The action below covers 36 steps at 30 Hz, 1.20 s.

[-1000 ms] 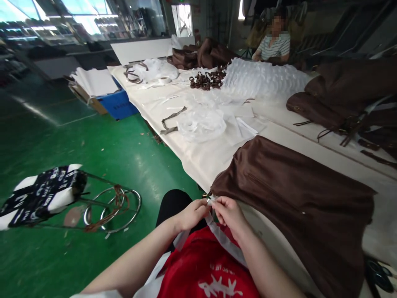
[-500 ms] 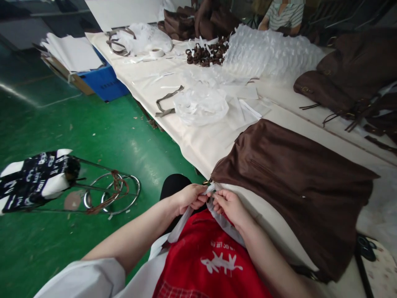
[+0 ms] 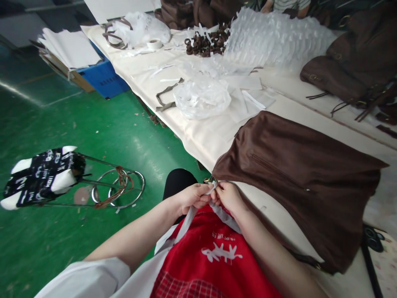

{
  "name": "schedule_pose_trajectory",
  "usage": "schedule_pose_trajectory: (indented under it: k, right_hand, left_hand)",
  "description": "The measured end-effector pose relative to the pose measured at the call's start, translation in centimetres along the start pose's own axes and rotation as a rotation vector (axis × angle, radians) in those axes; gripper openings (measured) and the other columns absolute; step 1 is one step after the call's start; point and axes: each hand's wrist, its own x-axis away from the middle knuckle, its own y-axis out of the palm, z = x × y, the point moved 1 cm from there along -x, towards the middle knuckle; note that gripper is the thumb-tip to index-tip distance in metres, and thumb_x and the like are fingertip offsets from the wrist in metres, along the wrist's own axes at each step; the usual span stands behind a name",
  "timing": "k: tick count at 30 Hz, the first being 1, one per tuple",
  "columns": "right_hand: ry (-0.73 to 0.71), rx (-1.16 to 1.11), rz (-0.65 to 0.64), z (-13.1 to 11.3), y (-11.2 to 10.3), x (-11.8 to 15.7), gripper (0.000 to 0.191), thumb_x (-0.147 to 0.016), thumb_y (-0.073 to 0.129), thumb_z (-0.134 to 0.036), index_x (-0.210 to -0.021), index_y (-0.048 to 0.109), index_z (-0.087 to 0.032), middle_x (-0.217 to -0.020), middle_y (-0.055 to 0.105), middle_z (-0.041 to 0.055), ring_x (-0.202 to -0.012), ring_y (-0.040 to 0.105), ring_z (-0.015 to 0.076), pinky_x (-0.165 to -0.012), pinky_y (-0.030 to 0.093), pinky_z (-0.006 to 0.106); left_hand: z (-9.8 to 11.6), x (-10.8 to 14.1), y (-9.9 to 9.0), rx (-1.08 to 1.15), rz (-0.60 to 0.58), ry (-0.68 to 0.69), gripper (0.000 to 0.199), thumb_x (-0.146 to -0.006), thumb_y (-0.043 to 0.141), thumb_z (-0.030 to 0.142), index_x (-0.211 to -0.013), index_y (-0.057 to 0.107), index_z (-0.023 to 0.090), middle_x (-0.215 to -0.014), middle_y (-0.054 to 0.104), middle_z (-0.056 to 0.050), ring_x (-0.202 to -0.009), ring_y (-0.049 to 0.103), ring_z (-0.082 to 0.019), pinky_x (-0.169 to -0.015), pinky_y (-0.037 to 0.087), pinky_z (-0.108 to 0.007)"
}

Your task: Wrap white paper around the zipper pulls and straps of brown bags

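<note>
A brown bag [image 3: 297, 178] with a zipped pocket lies flat on the table in front of me, its near left corner at my hands. A whitish, translucent strip [image 3: 186, 223] runs through my fingers and hangs down over my red apron [image 3: 198, 256]. My left hand [image 3: 198, 196] is closed, pinching this strip. My right hand [image 3: 228, 196] is closed on the strip too, touching the left fingertips; where the strip crosses is partly hidden. Just beyond the fingers, a small brass-coloured metal fitting [image 3: 207, 180] shows at the bag's corner.
A crumpled clear plastic bag [image 3: 201, 97] and a pile of translucent wrap strips [image 3: 276, 39] lie on the cream tabletop [image 3: 145, 82]. More brown bags [image 3: 356, 66] are heaped at right. A stool [image 3: 46, 176] stands on the green floor, left. A person's striped shirt [image 3: 290, 5] shows at the back.
My hands have drawn closer together, and the strip now crosses between the fingers. The right fingers have turned in towards the left. The view has shifted slightly.
</note>
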Motion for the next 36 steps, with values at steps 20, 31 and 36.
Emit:
schedule_pose_trajectory:
  k: [20,31,36]
  right_hand:
    - [0.110,-0.394,-0.020,-0.8,0.0,2.7,0.032,-0.072,0.068,-0.046,-0.074,0.063,-0.014,-0.057,0.060,-0.0017,-0.043,0.054,0.0066,-0.039,0.039,0.015]
    - [0.102,-0.480,0.003,0.3,0.9,2.2,0.043,-0.070,0.072,-0.054,-0.083,0.069,-0.013,-0.062,0.059,-0.0010,-0.049,0.051,0.0063,-0.044,0.036,0.017]
    - [0.136,-0.539,0.012,0.3,0.8,2.1,0.042,-0.069,0.073,-0.055,-0.071,0.066,-0.014,-0.055,0.054,-0.0029,-0.046,0.044,0.0059,-0.043,0.032,0.018]
  left_hand:
    - [-0.3,1.0,0.4,-0.768,0.499,0.298,0.011,-0.092,0.049,0.027,-0.093,0.056,0.018,-0.082,0.055,-0.004,-0.074,0.054,-0.017,-0.070,0.040,-0.026]
    - [0.8,-0.1,-0.4,0.113,-0.004,-0.151,0.017,-0.089,0.047,0.030,-0.077,0.045,0.018,-0.054,0.016,0.010,-0.041,0.005,-0.005,-0.035,0.007,-0.015]
    - [1.5,0.1,-0.4,0.240,-0.175,-0.284,0.015,-0.084,0.048,0.020,-0.070,0.045,0.018,-0.051,0.016,0.009,-0.038,0.004,-0.005,-0.032,0.008,-0.013]
